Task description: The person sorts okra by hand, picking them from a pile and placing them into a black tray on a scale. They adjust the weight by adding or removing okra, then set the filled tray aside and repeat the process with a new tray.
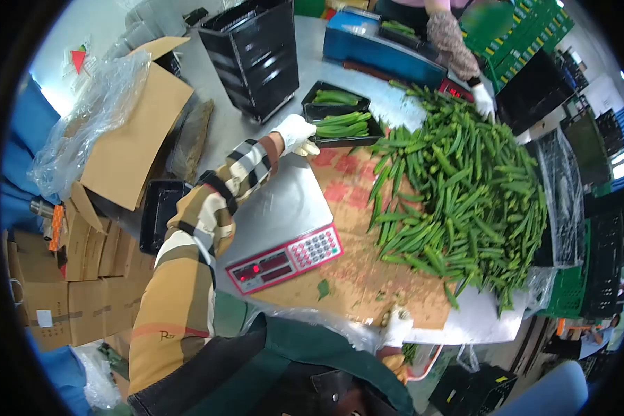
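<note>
Black plastic formed the tray (347, 143) our left hand (295, 134) gripped, where tipping could have spilled its okra (343, 125); our right hand (397, 326)'s hold we couldn't tell.

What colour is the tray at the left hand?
Black: the tray shows best in the head view.

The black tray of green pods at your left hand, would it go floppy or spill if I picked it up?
The black tray would probably stay stiff, since its sides look straight and plastic. The green pods might slide out if it tipped, because they lie loose with no lid showing. It likely wouldn't roll, being boxy.
</note>
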Motion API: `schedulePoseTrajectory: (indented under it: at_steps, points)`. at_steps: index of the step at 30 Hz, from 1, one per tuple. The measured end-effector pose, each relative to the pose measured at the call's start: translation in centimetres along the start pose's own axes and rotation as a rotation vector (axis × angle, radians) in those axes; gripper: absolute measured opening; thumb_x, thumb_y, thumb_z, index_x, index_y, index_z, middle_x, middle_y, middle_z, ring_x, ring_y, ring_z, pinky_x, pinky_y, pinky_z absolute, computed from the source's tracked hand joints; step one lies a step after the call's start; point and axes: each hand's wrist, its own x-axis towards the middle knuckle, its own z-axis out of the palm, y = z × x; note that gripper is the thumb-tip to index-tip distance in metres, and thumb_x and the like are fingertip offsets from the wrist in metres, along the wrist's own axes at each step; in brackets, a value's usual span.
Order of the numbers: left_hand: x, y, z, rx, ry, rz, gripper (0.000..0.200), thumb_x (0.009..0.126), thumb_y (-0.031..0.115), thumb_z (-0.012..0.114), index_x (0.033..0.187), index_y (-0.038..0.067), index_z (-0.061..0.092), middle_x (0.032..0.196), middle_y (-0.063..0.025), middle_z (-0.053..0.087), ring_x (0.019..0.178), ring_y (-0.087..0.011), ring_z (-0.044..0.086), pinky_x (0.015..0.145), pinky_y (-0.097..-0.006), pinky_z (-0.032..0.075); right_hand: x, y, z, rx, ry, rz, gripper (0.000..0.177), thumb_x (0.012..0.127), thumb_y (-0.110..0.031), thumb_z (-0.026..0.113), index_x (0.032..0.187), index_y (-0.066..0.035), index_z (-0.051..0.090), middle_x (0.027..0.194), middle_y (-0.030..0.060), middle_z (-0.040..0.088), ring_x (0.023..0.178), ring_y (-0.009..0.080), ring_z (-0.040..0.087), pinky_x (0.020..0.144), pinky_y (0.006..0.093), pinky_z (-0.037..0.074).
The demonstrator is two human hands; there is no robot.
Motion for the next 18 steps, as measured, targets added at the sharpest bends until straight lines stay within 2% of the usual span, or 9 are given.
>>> schedulePoseTrajectory:
  at_steps: [4,5,7,8,12,14,15,17,18]
  points:
    - [13.0,-2.6,-1.2,0.233,0.119,0.098,0.032,0.097,0.030,0.060,0.102,0.001,0.073,0.084,-0.0185,0.072,0.075,-0.0297,0.075,0.060,-0.0468,0.058,0.3,0.8,0.0,-0.028,0.029,-0.019,0.020,0.099,-0.014,0.066,0.081,-0.004,0.062,0.061,0.0018,0.061,0.045,0.0085,0.053,0.041,0.0249,0.043]
    - [12.0,-0.7,-1.2,0.047,0.157,-0.039,0.034,0.099,0.034,0.060,0.105,0.003,0.072,0.083,-0.0161,0.073,0.073,-0.0281,0.075,0.060,-0.0464,0.058,0.2,0.5,0.1,-0.029,0.031,-0.018,0.020,0.099,-0.014,0.065,0.081,-0.004,0.062,0.061,0.0020,0.061,0.045,0.0088,0.053,0.041,0.0250,0.043]
    - [9.3,0.9,-1.0,-0.179,0.272,0.060,0.038,0.100,0.039,0.058,0.109,0.003,0.065,0.086,-0.0128,0.073,0.066,-0.0234,0.072,0.056,-0.0406,0.056,-0.1,-0.4,0.1,-0.067,0.038,-0.002,0.020,0.099,-0.012,0.065,0.081,-0.003,0.063,0.060,0.0023,0.061,0.045,0.0095,0.054,0.040,0.0249,0.043]
    - [8.6,1.7,-1.5,-0.109,0.269,-0.006,0.036,0.100,0.040,0.059,0.110,0.005,0.061,0.087,-0.0115,0.072,0.063,-0.0205,0.069,0.054,-0.0339,0.053,-0.2,-0.8,0.2,-0.079,0.039,-0.002,0.020,0.099,-0.012,0.065,0.081,-0.003,0.063,0.060,0.0023,0.060,0.045,0.0096,0.054,0.040,0.0249,0.043]
    - [3.5,0.9,-3.5,-0.129,0.121,0.106,0.037,0.100,0.041,0.060,0.108,0.005,0.060,0.087,-0.0082,0.070,0.066,-0.0156,0.066,0.054,-0.0303,0.051,-0.1,-0.5,0.5,-0.072,0.048,-0.025,0.022,0.099,-0.012,0.064,0.078,-0.003,0.061,0.059,0.0025,0.060,0.044,0.0092,0.053,0.039,0.0251,0.042]
    - [-1.8,0.1,-4.5,-0.176,0.110,0.197,0.032,0.100,0.035,0.061,0.110,0.005,0.063,0.094,-0.0062,0.070,0.078,-0.0093,0.064,0.062,-0.0250,0.050,-0.1,-0.4,0.3,-0.069,0.048,-0.033,0.024,0.099,-0.012,0.064,0.077,-0.004,0.061,0.059,0.0025,0.060,0.044,0.0089,0.052,0.038,0.0251,0.041]
    - [-3.8,-1.2,-5.2,-0.081,0.178,0.254,0.036,0.099,0.034,0.063,0.117,0.003,0.064,0.099,-0.0071,0.070,0.084,-0.0112,0.065,0.073,-0.0265,0.052,-0.1,-0.4,0.3,-0.076,0.039,-0.036,0.024,0.099,-0.012,0.064,0.077,-0.004,0.061,0.059,0.0022,0.059,0.044,0.0088,0.052,0.039,0.0250,0.041]
    - [-9.4,-4.3,-6.7,0.255,0.409,0.438,0.049,0.097,0.031,0.065,0.135,0.001,0.059,0.125,-0.0149,0.069,0.116,-0.0222,0.064,0.102,-0.0329,0.048,-0.2,-0.6,0.2,-0.086,0.029,-0.038,0.025,0.099,-0.012,0.064,0.076,-0.004,0.060,0.059,0.0017,0.059,0.044,0.0085,0.052,0.039,0.0249,0.041]
    - [-13.1,-4.8,-7.4,0.271,0.456,0.385,0.052,0.096,0.031,0.066,0.138,0.002,0.058,0.133,-0.0171,0.065,0.124,-0.0249,0.061,0.107,-0.0340,0.046,-0.3,-0.7,0.4,-0.086,0.045,-0.044,0.025,0.099,-0.013,0.064,0.076,-0.004,0.060,0.058,0.0011,0.059,0.043,0.0083,0.052,0.039,0.0249,0.041]
